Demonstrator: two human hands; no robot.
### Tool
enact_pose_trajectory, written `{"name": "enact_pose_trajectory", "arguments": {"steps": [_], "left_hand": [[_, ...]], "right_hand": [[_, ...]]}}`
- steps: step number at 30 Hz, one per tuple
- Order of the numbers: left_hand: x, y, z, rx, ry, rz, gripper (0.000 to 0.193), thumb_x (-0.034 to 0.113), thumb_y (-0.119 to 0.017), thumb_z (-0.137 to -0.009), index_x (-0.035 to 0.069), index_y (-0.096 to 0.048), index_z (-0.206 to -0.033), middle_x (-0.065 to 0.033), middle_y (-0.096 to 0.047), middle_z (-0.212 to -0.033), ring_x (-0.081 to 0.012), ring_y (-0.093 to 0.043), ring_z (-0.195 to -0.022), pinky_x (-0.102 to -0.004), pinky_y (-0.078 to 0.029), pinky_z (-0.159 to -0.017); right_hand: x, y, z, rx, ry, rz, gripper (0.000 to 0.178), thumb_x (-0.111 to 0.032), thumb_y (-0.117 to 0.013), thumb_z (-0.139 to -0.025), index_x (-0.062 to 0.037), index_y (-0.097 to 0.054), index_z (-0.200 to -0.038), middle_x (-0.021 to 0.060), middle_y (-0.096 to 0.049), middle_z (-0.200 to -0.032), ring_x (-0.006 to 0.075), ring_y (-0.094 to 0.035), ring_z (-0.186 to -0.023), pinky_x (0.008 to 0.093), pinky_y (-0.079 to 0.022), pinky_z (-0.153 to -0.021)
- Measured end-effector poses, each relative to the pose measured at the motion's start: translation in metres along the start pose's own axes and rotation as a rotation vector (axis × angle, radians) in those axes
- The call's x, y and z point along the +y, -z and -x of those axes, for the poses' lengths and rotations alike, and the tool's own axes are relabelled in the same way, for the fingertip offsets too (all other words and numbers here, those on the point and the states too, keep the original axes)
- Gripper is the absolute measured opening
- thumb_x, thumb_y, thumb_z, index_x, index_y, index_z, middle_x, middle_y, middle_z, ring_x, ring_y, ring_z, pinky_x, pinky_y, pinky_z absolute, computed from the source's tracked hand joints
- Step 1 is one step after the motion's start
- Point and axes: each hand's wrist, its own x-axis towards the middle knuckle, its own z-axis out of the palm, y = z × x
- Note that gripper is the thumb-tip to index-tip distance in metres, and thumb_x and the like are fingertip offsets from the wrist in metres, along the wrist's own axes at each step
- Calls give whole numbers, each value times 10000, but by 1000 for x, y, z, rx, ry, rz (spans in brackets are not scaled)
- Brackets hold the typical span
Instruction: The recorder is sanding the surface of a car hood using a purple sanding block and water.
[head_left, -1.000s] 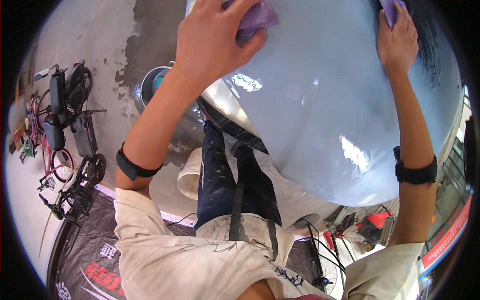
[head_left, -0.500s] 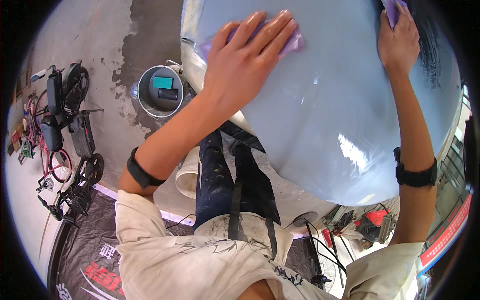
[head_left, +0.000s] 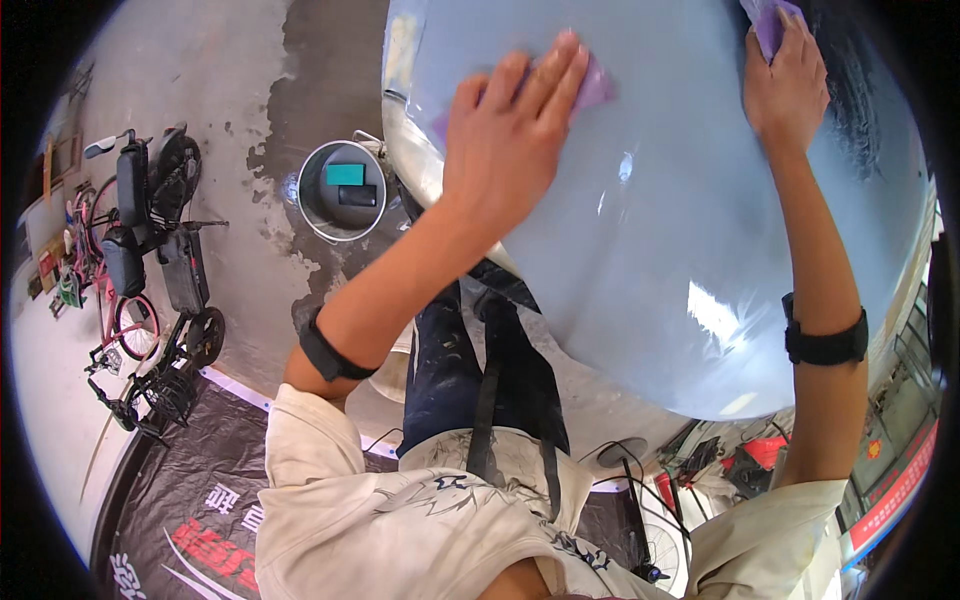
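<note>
A large, glossy, curved grey-blue panel (head_left: 640, 270), like part of a car body, fills the upper right. My left hand (head_left: 510, 150) presses a thin purple cloth (head_left: 597, 82) onto its left part, fingers together over the cloth, which peeks out on both sides. At the upper right my right hand (head_left: 786, 100) grips another purple cloth (head_left: 768, 25) against the panel, beside a dark streaked, wet-looking patch (head_left: 855, 100). Much of each cloth is hidden under the fingers. Black bands are wrapped round both my forearms.
A metal bucket (head_left: 303, 205) holding a teal block (head_left: 345, 175) and a black block (head_left: 357, 195) stands left of the panel on the partly wet floor. Black electric bikes (head_left: 185, 270) and a pink bicycle (head_left: 135, 325) are further left. A pale bucket (head_left: 390, 380) sits beside my legs.
My left hand has slid slightly down and right over the panel with its cloth. My right hand has shifted a little left in view, while the whole view has also drifted.
</note>
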Motion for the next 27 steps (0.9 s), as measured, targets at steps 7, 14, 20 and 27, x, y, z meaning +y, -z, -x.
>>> {"name": "enact_pose_trajectory", "arguments": {"steps": [7, 14, 20, 27], "left_hand": [[-18, -16, -26, 74, 12, -62, 544, 137, -671, -864, 95, -624, -1405, 12, -577, -1504, -210, -525, -1195, -369, -423, -921], [-3, 16, 9, -131, -1, 77, 561, 99, -686, -866, 104, -606, -1421, -19, -582, -1491, -248, -562, -1143, -387, -443, -941], [-49, 41, -26, 149, 204, 431, 507, 178, -700, -948, 93, -593, -1436, -120, -576, -1468, -318, -623, -1080, -373, -513, -973], [-19, 34, 14, -156, 114, 282, 561, 254, -762, -909, 68, -606, -1415, -107, -587, -1425, -337, -592, -1094, -408, -505, -969]], "right_hand": [[-30, 15, -4, -49, -74, -38, 556, -186, -644, -913, -41, -506, -1432, 157, -487, -1539, 344, -425, -1435, 457, -336, -1187], [13, -7, 5, 28, 3, -53, 562, -438, -561, -1008, -201, -497, -1514, 69, -478, -1578, 303, -422, -1468, 485, -302, -1207], [-15, 12, 2, -30, -67, -1, 562, -192, -648, -910, -40, -506, -1432, 162, -486, -1539, 351, -426, -1433, 465, -337, -1185], [-2, 6, 0, 0, -23, 3, 555, -172, -637, -904, -41, -509, -1428, 166, -491, -1532, 364, -430, -1427, 473, -343, -1176]]}}
